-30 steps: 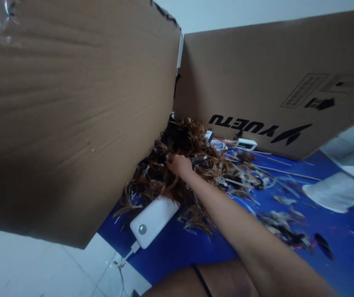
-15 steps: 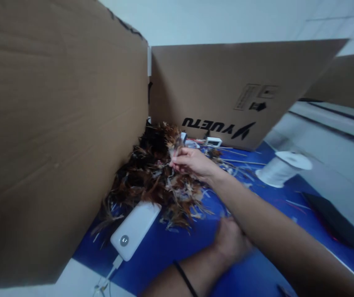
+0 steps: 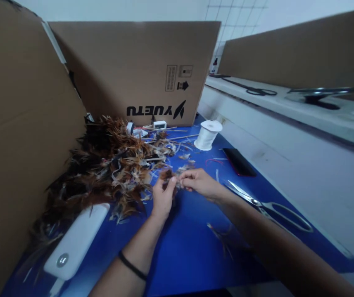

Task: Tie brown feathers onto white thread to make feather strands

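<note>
My left hand [image 3: 162, 200] is closed, thumb against fingers, on a small tuft of brown feathers [image 3: 166, 174] above the blue table. Right beside it, the fingertips of my right hand [image 3: 202, 184] pinch the pale end of the same tuft; that spot is slightly blurred. To the left lies a big heap of brown and black feathers [image 3: 115, 165]. A few loose feathers [image 3: 223, 239] rest on the table below my right forearm.
Scissors [image 3: 254, 201] lie partly under my right forearm. Behind them are a black flat case [image 3: 238, 161] and a white spool [image 3: 208, 135]. A white power bank [image 3: 79, 243] sits front left. Cardboard walls [image 3: 127, 62] stand left and behind.
My right hand has come back from the feather heap with a tuft. My left hand has risen to meet it and now grips the tuft too. The view has swung right.
</note>
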Demonstrator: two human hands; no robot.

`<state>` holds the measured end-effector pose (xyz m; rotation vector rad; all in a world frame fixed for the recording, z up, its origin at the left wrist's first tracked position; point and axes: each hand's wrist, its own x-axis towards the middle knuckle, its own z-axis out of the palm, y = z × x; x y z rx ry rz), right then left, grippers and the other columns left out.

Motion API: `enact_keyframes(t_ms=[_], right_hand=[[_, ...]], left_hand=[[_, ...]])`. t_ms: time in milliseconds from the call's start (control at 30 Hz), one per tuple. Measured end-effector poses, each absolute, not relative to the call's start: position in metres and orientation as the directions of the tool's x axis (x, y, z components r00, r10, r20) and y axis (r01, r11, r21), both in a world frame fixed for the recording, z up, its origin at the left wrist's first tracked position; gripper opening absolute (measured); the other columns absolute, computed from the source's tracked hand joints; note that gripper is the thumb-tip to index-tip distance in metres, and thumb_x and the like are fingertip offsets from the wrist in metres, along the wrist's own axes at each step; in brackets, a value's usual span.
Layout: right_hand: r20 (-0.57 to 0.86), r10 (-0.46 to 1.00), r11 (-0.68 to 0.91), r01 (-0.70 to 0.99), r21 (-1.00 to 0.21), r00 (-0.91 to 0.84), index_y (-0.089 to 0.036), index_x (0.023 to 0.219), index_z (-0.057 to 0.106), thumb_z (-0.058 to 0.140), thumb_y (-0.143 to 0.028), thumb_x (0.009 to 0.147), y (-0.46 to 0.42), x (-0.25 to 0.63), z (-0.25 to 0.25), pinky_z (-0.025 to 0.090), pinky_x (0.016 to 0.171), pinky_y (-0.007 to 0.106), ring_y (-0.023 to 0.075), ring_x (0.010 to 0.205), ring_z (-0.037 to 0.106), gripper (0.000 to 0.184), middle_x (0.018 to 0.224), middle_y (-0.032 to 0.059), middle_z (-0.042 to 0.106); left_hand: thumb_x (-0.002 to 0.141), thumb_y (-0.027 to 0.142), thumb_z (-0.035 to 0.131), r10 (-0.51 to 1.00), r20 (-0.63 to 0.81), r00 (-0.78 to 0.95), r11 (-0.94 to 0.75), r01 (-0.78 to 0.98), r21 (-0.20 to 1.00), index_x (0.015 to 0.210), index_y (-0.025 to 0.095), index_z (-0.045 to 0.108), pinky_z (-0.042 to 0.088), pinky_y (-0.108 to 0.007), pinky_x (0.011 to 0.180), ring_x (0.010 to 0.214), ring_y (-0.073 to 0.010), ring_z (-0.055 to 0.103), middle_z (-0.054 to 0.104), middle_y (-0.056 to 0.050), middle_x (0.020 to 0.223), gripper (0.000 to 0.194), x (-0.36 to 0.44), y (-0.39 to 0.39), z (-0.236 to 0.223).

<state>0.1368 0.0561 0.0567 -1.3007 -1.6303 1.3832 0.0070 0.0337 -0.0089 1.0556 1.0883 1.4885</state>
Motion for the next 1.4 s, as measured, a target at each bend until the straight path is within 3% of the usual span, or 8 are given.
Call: enact_keyframes(t_ms=[167, 467, 667, 933, 1100, 1400], right_hand=[[-0.105, 0.964, 0.001, 0.397, -0.918, -0.246, -0.015, 0.063, 0.063, 0.053, -0.017, 0.061, 0.049, 0.148, 0.038, 0.029, 0.044, 0.019, 0.0067, 0.047, 0.04, 0.01, 0.05, -0.0042, 0.052], [-0.07, 0.972, 0.018, 0.368, -0.929, -0.225, -0.015, 0.07, 0.065, 0.054, -0.02, 0.067, 0.044, 0.163, 0.025, 0.04, 0.05, 0.022, 0.0095, 0.05, 0.051, 0.013, 0.058, -0.0001, 0.061], [-0.001, 0.979, 0.094, 0.448, -0.889, -0.206, -0.016, 0.067, 0.064, 0.052, -0.018, 0.067, 0.044, 0.168, 0.017, 0.039, 0.053, 0.022, 0.0107, 0.054, 0.052, 0.012, 0.057, -0.0018, 0.06], [0.211, 0.964, 0.267, 0.542, -0.797, -0.165, -0.019, 0.082, 0.064, 0.055, -0.019, 0.07, 0.038, 0.161, 0.019, 0.041, 0.058, 0.022, 0.0102, 0.06, 0.052, 0.015, 0.071, -0.0013, 0.062], [0.189, 0.957, 0.283, 0.554, -0.783, -0.222, -0.018, 0.069, 0.065, 0.053, -0.017, 0.071, 0.037, 0.156, 0.02, 0.037, 0.054, 0.021, 0.0087, 0.055, 0.047, 0.012, 0.063, -0.0027, 0.06], [0.13, 0.966, 0.234, 0.536, -0.811, -0.225, -0.018, 0.067, 0.065, 0.05, -0.017, 0.071, 0.036, 0.157, 0.019, 0.036, 0.053, 0.021, 0.0092, 0.053, 0.048, 0.015, 0.06, -0.0029, 0.061]], left_hand=[[0.078, 0.044, 0.058, 0.986, 0.097, -0.135, -0.112, -0.108, 0.988, 0.075, 0.014, 0.058, 0.031, -0.018, 0.041, 0.04, -0.0054, 0.037, 0.045, 0.007, 0.046, 0.03, 0.009, 0.032, -0.013], [0.076, 0.043, 0.06, 0.992, 0.002, -0.127, -0.031, -0.231, 0.973, 0.071, 0.014, 0.055, 0.032, -0.017, 0.039, 0.039, -0.0053, 0.04, 0.05, 0.005, 0.047, 0.03, 0.01, 0.033, -0.015], [0.075, 0.042, 0.062, 0.989, -0.024, -0.145, -0.013, -0.246, 0.969, 0.07, 0.014, 0.054, 0.031, -0.017, 0.038, 0.038, -0.0049, 0.039, 0.048, 0.006, 0.045, 0.029, 0.011, 0.033, -0.014], [0.075, 0.042, 0.062, 0.988, -0.015, -0.153, -0.016, -0.2, 0.98, 0.067, 0.014, 0.054, 0.032, -0.018, 0.04, 0.038, -0.0053, 0.04, 0.049, 0.006, 0.044, 0.03, 0.013, 0.032, -0.012], [0.076, 0.044, 0.06, 0.991, 0.009, -0.135, -0.03, -0.151, 0.988, 0.067, 0.014, 0.055, 0.032, -0.018, 0.041, 0.039, -0.0059, 0.042, 0.05, 0.005, 0.045, 0.031, 0.013, 0.031, -0.015], [0.077, 0.044, 0.059, 0.994, 0.015, -0.111, -0.031, -0.145, 0.989, 0.068, 0.015, 0.055, 0.034, -0.018, 0.043, 0.041, -0.0062, 0.043, 0.05, 0.005, 0.048, 0.03, 0.012, 0.029, -0.012]])
